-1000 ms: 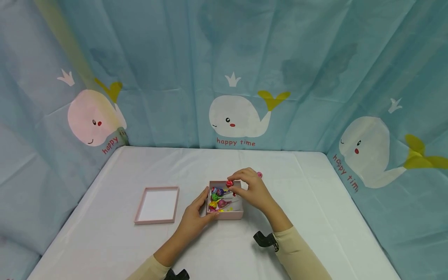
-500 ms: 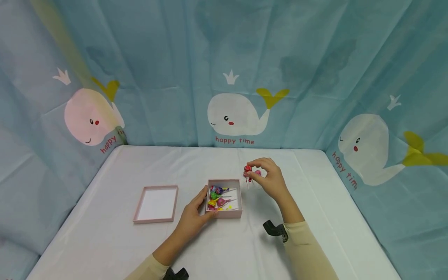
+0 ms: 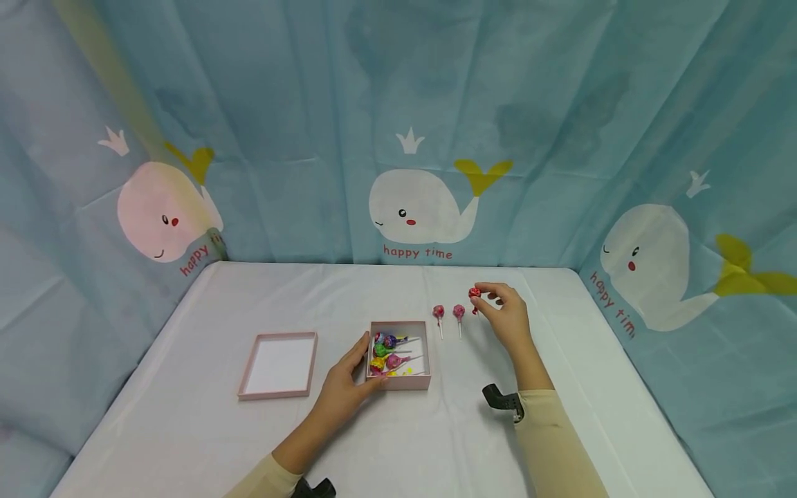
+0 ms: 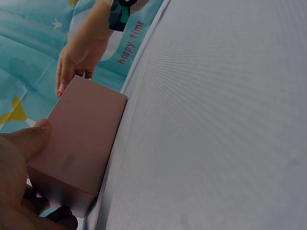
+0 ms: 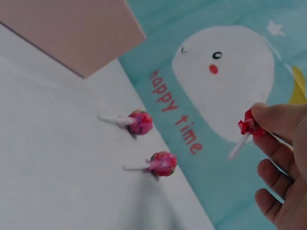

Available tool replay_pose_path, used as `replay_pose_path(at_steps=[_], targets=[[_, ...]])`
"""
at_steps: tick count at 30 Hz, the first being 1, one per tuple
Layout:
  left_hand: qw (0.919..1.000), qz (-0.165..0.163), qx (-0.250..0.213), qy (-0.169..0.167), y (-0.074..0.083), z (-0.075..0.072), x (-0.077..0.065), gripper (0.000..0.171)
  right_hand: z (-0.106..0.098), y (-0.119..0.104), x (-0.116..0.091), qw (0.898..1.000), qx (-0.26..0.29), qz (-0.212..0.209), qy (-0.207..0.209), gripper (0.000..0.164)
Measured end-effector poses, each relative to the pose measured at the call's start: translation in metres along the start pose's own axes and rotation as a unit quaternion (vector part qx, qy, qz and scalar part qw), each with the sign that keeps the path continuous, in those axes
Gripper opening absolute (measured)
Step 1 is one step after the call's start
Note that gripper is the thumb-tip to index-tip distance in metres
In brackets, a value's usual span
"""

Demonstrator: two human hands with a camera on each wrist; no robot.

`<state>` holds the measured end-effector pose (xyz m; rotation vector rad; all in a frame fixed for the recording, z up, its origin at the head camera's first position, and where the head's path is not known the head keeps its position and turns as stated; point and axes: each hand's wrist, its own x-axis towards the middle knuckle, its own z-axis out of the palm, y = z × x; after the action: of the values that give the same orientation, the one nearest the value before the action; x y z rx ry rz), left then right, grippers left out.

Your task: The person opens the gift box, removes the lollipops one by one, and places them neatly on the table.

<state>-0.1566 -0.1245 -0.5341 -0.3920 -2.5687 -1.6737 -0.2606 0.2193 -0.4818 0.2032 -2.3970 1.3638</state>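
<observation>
My right hand (image 3: 509,318) pinches a red-wrapped lollipop (image 5: 250,125) by its head between thumb and fingers, its white stick pointing down. Just left of that hand, two pink-red lollipops (image 3: 459,311) lie side by side on the white table, sticks toward me. My left hand (image 3: 342,387) grips the left side of a pink box (image 4: 81,139), thumb at the near wall and fingers along the left one. Inside the box lie several lollipops (image 3: 382,349) in green, yellow, pink and blue-purple wrappers, mostly toward its left side.
A pink box lid (image 3: 277,398) with a white inside lies to the left of the box. Behind the white table (image 3: 187,443) hangs a blue curtain (image 3: 299,207) printed with whales. A black wrist mount (image 3: 503,400) sits at the right sleeve.
My right hand has lifted the red lollipop from over the box and carried it right, past the two lying lollipops, which now show fully. The left hand stays at the box.
</observation>
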Motion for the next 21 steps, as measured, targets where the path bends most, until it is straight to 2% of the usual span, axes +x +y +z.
replay_pose_path(at_steps=[10,15,21], targets=[[1.0000,-0.002,-0.002,-0.001,0.001,0.000,-0.001,0.093,0.005,0.030,-0.002,0.997,-0.021,0.073,0.002,0.034],[1.0000,-0.008,-0.002,-0.004,0.001,0.000,-0.001,0.093,0.007,0.038,-0.005,0.993,-0.016,0.115,0.004,0.032],[0.9998,-0.016,-0.004,-0.007,0.001,-0.001,-0.001,0.093,0.009,0.047,-0.008,0.988,-0.016,0.149,-0.019,0.031]])
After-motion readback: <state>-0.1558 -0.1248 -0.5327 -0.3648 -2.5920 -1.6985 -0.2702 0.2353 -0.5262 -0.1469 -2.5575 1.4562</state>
